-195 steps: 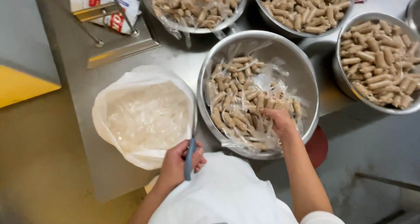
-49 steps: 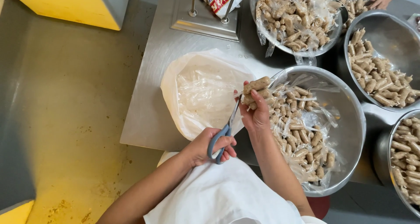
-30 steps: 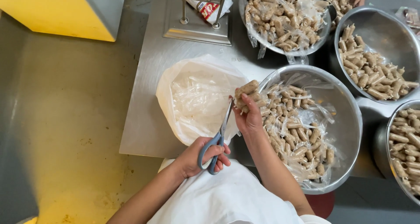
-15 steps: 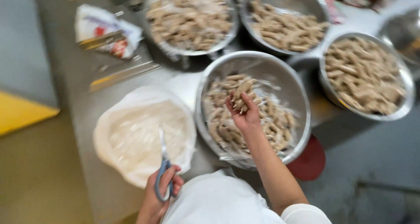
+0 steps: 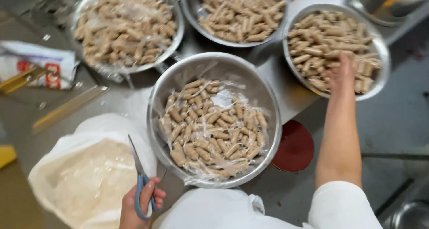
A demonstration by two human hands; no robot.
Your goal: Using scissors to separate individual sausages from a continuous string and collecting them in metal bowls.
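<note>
The big bowls [image 5: 268, 99] are shiny smooth metal, lined with thin clear crinkly plastic film [image 5: 223, 97]. The scissors [image 5: 142, 184] have metal blades and blue plastic handles. The worktop [image 5: 111, 99] is dull grey metal. The white bag [image 5: 89, 175] looks soft, thin plastic.

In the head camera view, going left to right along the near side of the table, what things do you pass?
White plastic bag of pale scraps → blue-handled scissors in the left hand → plastic-lined steel bowl of brown sausage pieces → round dark red stool seat → right hand.
</note>
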